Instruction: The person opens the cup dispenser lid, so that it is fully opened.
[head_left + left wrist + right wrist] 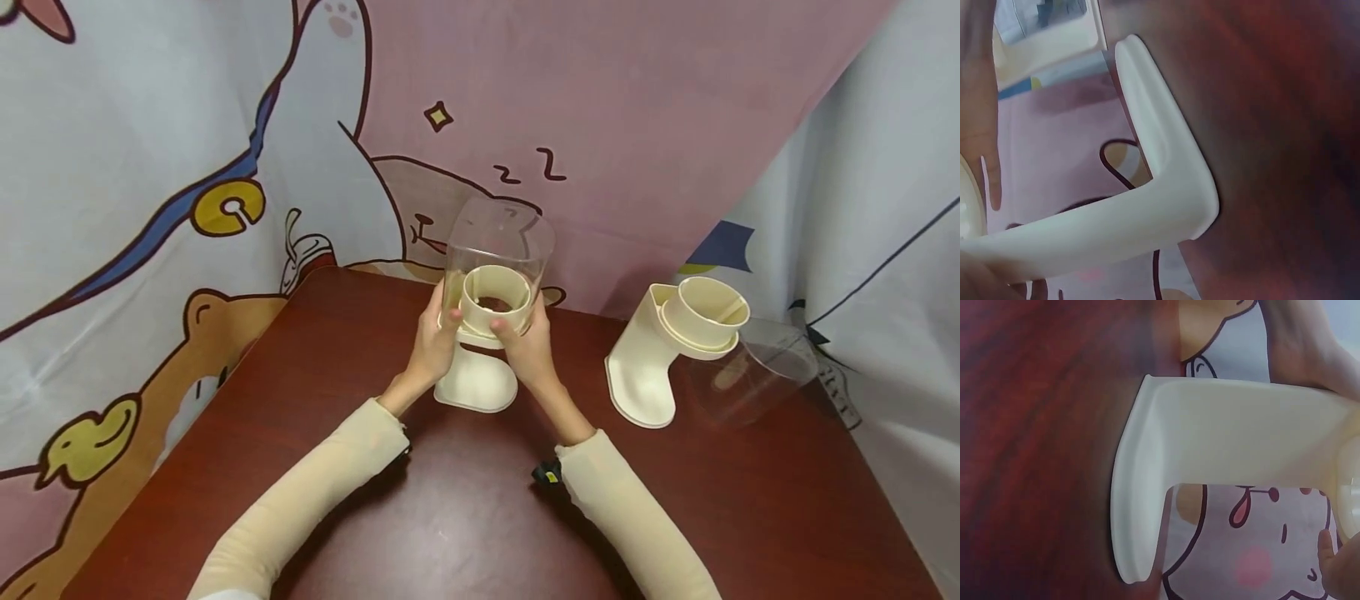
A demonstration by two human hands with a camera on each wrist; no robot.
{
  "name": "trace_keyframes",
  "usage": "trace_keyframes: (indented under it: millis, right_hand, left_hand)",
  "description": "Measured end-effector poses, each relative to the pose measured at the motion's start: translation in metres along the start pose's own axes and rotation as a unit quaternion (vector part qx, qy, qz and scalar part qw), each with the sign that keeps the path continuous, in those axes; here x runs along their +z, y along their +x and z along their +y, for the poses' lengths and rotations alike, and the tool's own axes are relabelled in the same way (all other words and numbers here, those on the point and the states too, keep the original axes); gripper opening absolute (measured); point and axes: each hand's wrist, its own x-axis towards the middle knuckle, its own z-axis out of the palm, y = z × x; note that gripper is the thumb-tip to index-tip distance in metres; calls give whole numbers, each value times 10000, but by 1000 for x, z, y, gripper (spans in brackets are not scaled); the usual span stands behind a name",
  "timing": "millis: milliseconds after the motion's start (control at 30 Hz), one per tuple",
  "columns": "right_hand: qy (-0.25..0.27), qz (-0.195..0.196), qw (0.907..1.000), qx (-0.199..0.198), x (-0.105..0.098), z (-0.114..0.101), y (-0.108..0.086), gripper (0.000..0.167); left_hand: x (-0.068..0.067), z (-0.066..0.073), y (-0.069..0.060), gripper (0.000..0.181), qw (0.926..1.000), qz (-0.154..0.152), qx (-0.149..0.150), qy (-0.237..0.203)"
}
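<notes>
In the head view a cream stand (477,379) with a ring-shaped top (497,287) stands upright on the table, a clear container (501,229) rising behind and around the ring. My left hand (435,342) grips the left side of this assembly, thumb at the ring. On the other side my right hand (527,343) grips it, its thumb also near the ring. The left wrist view shows the stand's bent body (1166,169) with its foot on the table. From the right wrist, the stand's foot (1138,487) touches the tabletop, and fingers (1342,569) reach the ring.
To the right stands a second cream stand (648,367) with a ring on top. Beside it a clear container (757,371) lies on the table (442,517). A printed curtain (637,108) hangs behind the table and along its sides.
</notes>
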Motion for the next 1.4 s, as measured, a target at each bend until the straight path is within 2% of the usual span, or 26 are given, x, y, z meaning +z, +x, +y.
trace_keyframes:
  millis: [200,400,567,700,800,900,967,1033,1167,1267,1400]
  right_hand:
    - [72,-16,9997,-213,-1,-13,-19,116]
    - [155,-132,9991,-384,0,-27,-49,114]
    - [173,-277,9981,-527,2,-42,-71,111]
    - [229,-389,9974,-560,2,-51,-81,109]
    - [275,-696,9964,-386,-4,-57,-82,106]
    - [400,-1077,9929,-321,-12,-66,-77,109]
    - [673,-1197,9893,-498,-16,-76,-64,113]
    - [1023,-1204,9844,-778,-16,-88,-49,117]
    - [1523,-1115,9746,-1208,-7,-106,-24,117]
    - [1552,-999,9742,-1301,-1,-111,-20,114]
    - [1445,-743,9770,-1381,3,-111,-21,106]
  left_hand:
    - [1,10,-19,117,10000,-17,-37,-45]
    - [-3,26,-53,113,9999,-58,-60,-132]
    - [-6,42,-78,107,9997,23,73,-228]
    - [-9,47,-89,103,9990,-114,202,-391]
    - [-13,43,-92,103,9966,-431,309,-636]
    - [-18,35,-91,110,9896,-1024,404,-925]
    - [-22,29,-87,118,9836,-1407,466,-1029]
    - [-26,25,-83,123,9800,-1674,509,-944]
    - [-33,22,-78,124,9783,-1905,597,-560]
    - [-35,21,-79,122,9760,-2037,623,-454]
    - [-33,21,-78,121,9749,-2066,709,-440]
